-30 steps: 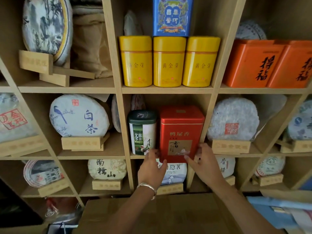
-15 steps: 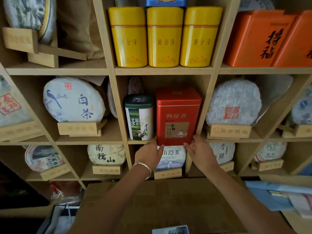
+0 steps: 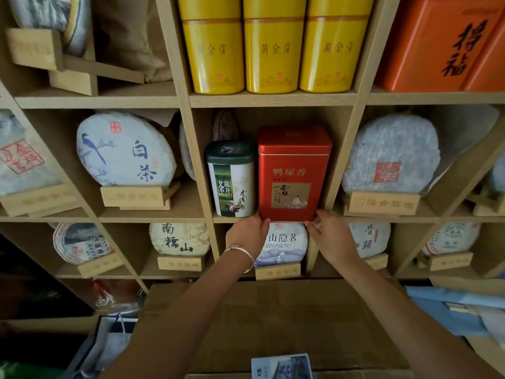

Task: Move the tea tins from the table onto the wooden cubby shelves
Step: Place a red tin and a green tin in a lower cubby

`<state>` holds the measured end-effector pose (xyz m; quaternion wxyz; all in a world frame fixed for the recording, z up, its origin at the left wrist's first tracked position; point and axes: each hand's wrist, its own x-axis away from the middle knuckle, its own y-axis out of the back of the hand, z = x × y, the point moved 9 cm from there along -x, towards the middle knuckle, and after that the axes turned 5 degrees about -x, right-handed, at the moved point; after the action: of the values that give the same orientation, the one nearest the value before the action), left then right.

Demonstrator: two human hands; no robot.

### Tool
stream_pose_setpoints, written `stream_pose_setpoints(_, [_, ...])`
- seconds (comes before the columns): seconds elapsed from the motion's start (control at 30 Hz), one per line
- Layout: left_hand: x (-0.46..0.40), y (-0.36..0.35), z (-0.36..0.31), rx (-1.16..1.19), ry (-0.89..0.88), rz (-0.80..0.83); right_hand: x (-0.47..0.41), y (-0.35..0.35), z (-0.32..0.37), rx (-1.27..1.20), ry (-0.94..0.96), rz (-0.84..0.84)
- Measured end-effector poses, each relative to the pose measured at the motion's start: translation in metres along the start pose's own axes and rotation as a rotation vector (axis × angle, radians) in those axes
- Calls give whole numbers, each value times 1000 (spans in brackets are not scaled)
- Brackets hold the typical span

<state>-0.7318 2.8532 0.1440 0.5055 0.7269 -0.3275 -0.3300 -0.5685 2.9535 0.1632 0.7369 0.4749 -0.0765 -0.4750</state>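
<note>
Head view: the red tea tin [image 3: 293,173] stands upright in the middle cubby of the wooden shelves [image 3: 273,100], just beside a green-lidded Longjing tin [image 3: 232,181]. The right hand [image 3: 330,236] pinches its lower right corner. The left hand [image 3: 247,233] has its thumb on the lower left corner, fingers hidden, so its grip cannot be told.

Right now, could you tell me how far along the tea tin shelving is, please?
Done: the green tin stands upright in the middle cubby, and three yellow tins fill the cubby above. In hand: the red tin sits beside the green tin, with the left hand and right hand holding its lower corners. Left: releasing it; whether more tins wait elsewhere is not visible.
</note>
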Motion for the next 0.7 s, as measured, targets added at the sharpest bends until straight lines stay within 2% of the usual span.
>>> stream_pose_setpoints(0.7, [-12,-7,1,33,-30,-12,-7,-3,-6,-36,-21,-27])
